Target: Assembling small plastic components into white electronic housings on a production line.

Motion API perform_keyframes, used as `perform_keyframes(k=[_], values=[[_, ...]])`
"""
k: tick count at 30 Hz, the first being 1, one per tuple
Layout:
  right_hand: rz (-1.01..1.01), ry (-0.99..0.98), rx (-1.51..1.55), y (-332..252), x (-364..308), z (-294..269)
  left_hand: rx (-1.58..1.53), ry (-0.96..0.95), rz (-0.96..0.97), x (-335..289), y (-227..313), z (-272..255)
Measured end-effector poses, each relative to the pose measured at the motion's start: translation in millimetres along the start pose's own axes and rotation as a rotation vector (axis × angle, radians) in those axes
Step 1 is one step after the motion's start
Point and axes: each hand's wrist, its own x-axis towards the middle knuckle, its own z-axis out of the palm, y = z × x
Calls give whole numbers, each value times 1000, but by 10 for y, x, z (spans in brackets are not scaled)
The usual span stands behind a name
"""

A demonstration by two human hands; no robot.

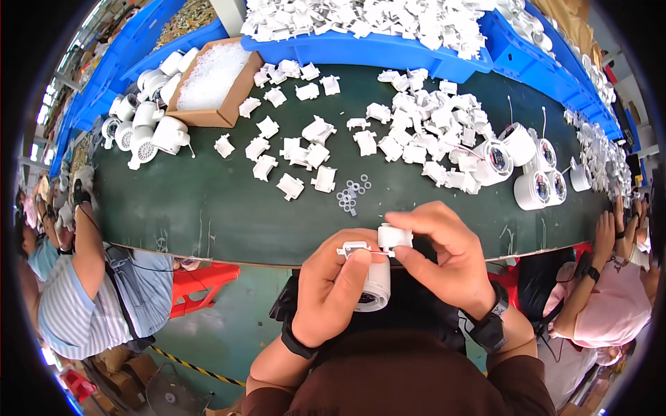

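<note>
White cylindrical plastic housing [377,284]: held at the table's near edge, its ringed end turned toward the person's body.
Left hand [327,288]: closed around the housing, thumb beside a small flat white plastic fitting [354,246], probably to keep everything steady.
Right hand [445,253]: thumb and index finger pinching 1 small white plastic bracket [394,237], a fingertip hold that seems chosen for control.
Thin red wire [376,252]: spans the gap between the 2 hands; its ends cannot be made out.
Translucent grey ring washers [347,199]: loose on the dark green tabletop [257,218] just beyond the hands, likely for easy reach.
Heaped white plastic brackets [433,125]: spread before the long blue plastic bin [388,57], apparently a nearer supply.
White cylindrical units [533,190]: grouped at the right, perhaps to separate them from loose parts.
</note>
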Motion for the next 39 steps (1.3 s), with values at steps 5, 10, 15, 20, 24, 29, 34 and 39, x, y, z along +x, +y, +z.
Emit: perform_keyframes(k=[5,10,15,20,24,29,34,39], values=[[133,-6,189,25,-64,23,155,-42,36,22,20,48],[259,18,456,-83,-90,7,392,165,172,11,-55,104],[189,32,428,-144,-104,193,760,252,387,99,-55,147],[121,133,306,-127,-87,342,812,242,424,100,-84,140],[71,278,276,-99,-59,451,809,222,425,108,-101,131],[0,276,129,-99,-57,446,811,217,454,120,-137,122],[-23,265,65,-88,-63,434,827,218,491,132,-146,135],[-80,311,-7,-109,-91,486,820,243,517,145,-155,163]])
